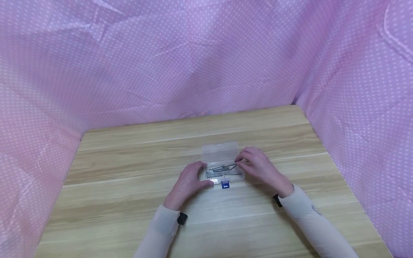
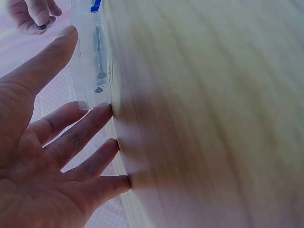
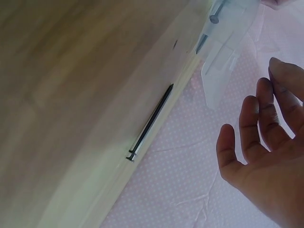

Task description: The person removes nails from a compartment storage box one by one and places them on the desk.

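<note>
Clear plastic box [image 1: 222, 168] w/ nails [image 1: 222, 167] sits mid-frame on the wooden counter [image 1: 129, 186], lid open toward the back. Left hand [image 1: 188, 182] rests against box's left end, fingers [image 2: 85, 128] straight & spread. Right hand [image 1: 258, 165] at box's right edge, fingertips pinched on a nail [image 1: 233, 166]. Blue clasp [image 1: 225, 184] at box front.

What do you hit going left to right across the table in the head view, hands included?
Left hand at the box's left end → clear plastic box with nails inside → right hand at its right end. All sit on the wooden table.
</note>
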Available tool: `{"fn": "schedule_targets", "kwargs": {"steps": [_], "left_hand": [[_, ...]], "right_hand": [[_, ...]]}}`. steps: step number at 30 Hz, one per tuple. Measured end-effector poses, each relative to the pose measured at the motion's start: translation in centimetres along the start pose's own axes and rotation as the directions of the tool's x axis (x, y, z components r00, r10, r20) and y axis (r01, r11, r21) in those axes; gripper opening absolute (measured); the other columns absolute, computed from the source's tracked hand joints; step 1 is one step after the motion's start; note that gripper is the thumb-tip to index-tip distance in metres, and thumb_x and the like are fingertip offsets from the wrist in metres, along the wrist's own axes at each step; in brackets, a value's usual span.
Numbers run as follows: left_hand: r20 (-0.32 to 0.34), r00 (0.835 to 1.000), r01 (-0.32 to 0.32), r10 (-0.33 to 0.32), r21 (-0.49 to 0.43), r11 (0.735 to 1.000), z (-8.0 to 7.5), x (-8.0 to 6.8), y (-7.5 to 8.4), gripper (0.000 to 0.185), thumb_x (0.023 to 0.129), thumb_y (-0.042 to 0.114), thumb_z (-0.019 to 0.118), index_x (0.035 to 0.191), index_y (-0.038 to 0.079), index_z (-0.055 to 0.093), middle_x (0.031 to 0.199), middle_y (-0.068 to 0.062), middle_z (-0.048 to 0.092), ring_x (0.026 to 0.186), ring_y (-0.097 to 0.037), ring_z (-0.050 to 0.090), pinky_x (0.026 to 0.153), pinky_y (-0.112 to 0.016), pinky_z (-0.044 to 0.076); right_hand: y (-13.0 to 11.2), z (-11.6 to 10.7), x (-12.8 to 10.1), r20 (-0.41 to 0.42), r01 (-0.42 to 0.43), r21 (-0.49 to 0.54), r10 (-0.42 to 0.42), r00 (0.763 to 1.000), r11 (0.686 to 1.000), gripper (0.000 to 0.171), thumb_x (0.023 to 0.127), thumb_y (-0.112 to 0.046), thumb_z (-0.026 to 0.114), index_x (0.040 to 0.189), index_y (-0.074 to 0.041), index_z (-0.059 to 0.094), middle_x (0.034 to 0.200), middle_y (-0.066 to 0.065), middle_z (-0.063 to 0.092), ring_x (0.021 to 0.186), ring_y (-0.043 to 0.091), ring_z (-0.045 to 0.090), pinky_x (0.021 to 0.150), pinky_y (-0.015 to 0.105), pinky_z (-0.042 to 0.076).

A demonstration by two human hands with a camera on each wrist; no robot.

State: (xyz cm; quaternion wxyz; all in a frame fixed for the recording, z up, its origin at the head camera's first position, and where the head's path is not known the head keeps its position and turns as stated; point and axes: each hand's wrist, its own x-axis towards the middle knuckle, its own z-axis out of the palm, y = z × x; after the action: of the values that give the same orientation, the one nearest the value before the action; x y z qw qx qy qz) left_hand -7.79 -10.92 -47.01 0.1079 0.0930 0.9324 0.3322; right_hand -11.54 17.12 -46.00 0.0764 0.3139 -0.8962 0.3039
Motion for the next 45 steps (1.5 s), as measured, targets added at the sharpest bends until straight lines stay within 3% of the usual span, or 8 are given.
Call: {"fn": "schedule_targets", "kwargs": {"steps": [6,17,30,45], "left_hand": [[0.000,1.000,0.008,-0.008,0.000,1.000,0.0,0.0,0.0,0.067,0.078,0.035,0.092,0.131,0.007,0.064,0.132,-0.012,0.066,0.129,-0.034,0.056,0.112,-0.050,0.042],[-0.003,1.000,-0.007,0.007,0.006,1.000,0.0,0.1,-0.1,0.066,0.077,0.036,0.092,0.131,0.006,0.065,0.131,-0.012,0.066,0.127,-0.033,0.057,0.111,-0.049,0.044],[-0.004,1.000,-0.029,0.029,0.015,0.999,0.0,0.2,-0.4,0.065,0.078,0.036,0.092,0.129,0.007,0.065,0.128,-0.011,0.067,0.125,-0.032,0.059,0.110,-0.049,0.045],[0.009,1.000,-0.004,0.004,0.006,1.000,0.0,0.0,-0.3,0.066,0.079,0.037,0.091,0.131,0.007,0.064,0.131,-0.011,0.066,0.128,-0.032,0.057,0.112,-0.049,0.043]], "right_hand": [[-0.3,0.4,0.4,0.032,0.009,-0.029,-0.008,0.999,1.000,0.014,0.085,-0.008,0.084,0.097,-0.012,0.077,0.100,0.001,0.071,0.097,0.022,0.065,0.088,0.042,0.054],[-0.8,0.7,1.0,0.133,-0.046,-0.043,0.051,0.990,0.998,0.014,0.089,-0.011,0.082,0.102,-0.014,0.077,0.103,-0.001,0.068,0.096,0.018,0.060,0.085,0.039,0.052],[-0.6,1.5,1.9,0.205,-0.001,-0.064,0.014,0.979,0.998,0.008,0.091,-0.016,0.080,0.099,-0.014,0.080,0.098,-0.004,0.063,0.091,0.016,0.056,0.081,0.037,0.048],[-0.8,1.9,2.6,0.301,-0.035,-0.069,0.054,0.952,0.997,0.010,0.093,-0.017,0.079,0.103,-0.016,0.082,0.100,-0.005,0.060,0.095,0.015,0.054,0.086,0.038,0.046]]}}
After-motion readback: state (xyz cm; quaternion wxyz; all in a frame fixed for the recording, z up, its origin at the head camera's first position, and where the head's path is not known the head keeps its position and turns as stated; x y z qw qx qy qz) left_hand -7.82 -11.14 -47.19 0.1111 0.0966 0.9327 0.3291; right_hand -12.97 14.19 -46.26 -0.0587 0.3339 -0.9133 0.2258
